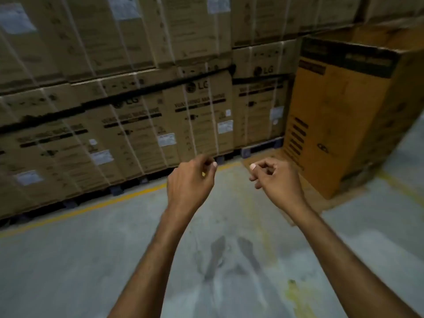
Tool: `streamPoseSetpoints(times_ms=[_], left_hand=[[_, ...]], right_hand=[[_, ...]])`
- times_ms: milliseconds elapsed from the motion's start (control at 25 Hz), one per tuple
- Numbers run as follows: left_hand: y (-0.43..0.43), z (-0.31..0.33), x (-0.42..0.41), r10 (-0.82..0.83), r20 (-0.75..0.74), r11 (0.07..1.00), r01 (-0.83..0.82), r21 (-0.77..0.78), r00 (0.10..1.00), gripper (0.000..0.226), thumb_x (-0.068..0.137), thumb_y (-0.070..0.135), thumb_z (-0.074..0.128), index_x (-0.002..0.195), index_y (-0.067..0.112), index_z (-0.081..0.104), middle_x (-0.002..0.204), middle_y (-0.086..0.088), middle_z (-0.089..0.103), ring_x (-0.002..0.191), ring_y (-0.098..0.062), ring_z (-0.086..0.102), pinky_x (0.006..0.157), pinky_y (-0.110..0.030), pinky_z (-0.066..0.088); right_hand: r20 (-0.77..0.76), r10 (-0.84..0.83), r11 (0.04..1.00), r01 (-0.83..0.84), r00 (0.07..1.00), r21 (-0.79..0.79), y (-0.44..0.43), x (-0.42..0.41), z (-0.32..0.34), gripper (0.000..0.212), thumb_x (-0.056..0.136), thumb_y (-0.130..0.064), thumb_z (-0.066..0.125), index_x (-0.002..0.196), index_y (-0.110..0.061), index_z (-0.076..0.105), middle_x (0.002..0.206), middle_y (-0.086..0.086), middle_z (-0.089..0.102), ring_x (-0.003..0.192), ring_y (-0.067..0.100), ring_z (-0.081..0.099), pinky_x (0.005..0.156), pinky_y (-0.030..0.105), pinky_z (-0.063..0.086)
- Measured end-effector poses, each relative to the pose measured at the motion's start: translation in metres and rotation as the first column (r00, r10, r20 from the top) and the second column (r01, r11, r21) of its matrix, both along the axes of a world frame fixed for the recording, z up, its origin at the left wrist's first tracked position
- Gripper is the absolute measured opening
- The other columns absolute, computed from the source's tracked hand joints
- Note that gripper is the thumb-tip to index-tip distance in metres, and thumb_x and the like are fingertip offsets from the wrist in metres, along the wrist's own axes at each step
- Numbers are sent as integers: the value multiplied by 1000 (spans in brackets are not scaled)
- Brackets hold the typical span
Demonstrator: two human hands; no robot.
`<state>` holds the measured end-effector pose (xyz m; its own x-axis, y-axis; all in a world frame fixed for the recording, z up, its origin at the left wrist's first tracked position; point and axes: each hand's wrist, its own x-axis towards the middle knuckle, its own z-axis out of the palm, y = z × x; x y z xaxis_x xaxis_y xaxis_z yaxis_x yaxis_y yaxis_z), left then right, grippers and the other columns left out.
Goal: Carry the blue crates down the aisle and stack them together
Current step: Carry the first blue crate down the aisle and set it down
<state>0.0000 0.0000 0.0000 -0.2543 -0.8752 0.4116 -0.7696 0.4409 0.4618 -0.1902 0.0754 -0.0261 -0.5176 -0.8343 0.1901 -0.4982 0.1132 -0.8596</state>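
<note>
No blue crates show anywhere in frame. Mid-frame, the left hand (190,180) and right hand (275,177) hover over the grey concrete floor (91,260), fingers (266,167) loosely curled, holding nothing. Such crates are probably stiff, light plastic, best gripped at opposite rim handles.

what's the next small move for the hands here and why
Probably look along the aisle for a crate before reaching. The left hand and right hand are raised over the concrete floor, loosely curled, holding nothing, and no blue crate is in view, only strapped cardboard boxes and a tall orange carton to the right.
</note>
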Motion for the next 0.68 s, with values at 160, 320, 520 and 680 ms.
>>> streamPoseSetpoints(times_ms=[160, 320, 520, 680], left_hand=[[36, -16, -12, -422, 180, 885, 447, -132, 889, 39, 99, 42, 53, 137, 33, 52, 127, 11, 63, 110, -15, 63, 79, -34, 53], [104, -37, -36, -661, 307, 661, 725, -194, 684, 55, 99, 39, 52, 151, 27, 39, 147, 6, 50, 131, -18, 47, 96, -38, 44], [217, -47, -66, -839, 327, 381, 899, -218, 435, 52, 96, 41, 53, 146, 26, 47, 145, 7, 52, 134, -18, 45, 99, -36, 38], [305, -45, -82, -899, 360, 177, 959, -221, 249, 50, 96, 41, 56, 143, 25, 49, 141, 6, 55, 134, -21, 47, 100, -40, 39]], right_hand=[[-149, -373, 927, 360, 916, -110, 76, 18, -18, 9, 92, -38, 64, 97, -33, 69, 88, -14, 72, 85, 8, 67, 74, 37, 59], [-423, -625, 770, 606, 656, -198, 180, 47, -37, 30, 90, -23, 66, 120, -25, 64, 121, -4, 66, 113, 20, 55, 93, 31, 44], [-536, -742, 567, 804, 403, -180, 325, 69, -47, 31, 90, -19, 65, 121, -20, 65, 124, -3, 65, 116, 21, 56, 96, 36, 46], [-532, -800, 388, 915, 276, -110, 427, 94, -50, 25, 92, -22, 63, 117, -24, 67, 117, -6, 69, 110, 18, 60, 91, 32, 47]])
